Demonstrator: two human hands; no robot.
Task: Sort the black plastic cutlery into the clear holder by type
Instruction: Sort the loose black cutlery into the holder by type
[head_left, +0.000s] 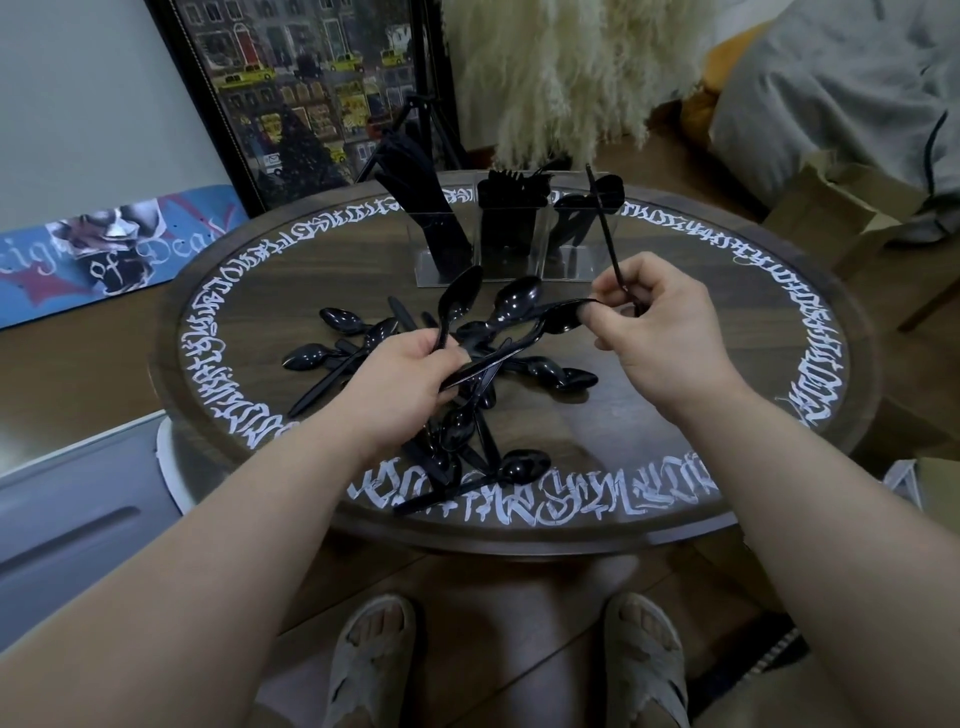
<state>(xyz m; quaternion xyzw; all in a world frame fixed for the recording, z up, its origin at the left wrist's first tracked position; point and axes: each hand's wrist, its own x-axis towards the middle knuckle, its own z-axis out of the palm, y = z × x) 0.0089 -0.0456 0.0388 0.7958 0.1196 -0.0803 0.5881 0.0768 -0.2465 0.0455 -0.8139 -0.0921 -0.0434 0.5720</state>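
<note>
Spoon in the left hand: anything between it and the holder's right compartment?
Partly. The right hand holds an upright utensil in front of the clear holder on its right side. Otherwise the table between the left hand's spoon and holder looks open.

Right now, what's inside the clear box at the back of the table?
The clear plastic holder has three sections: black plastic knives on the left, forks in the middle, spoons on the right. The pieces overlap, so they can't be counted.
</note>
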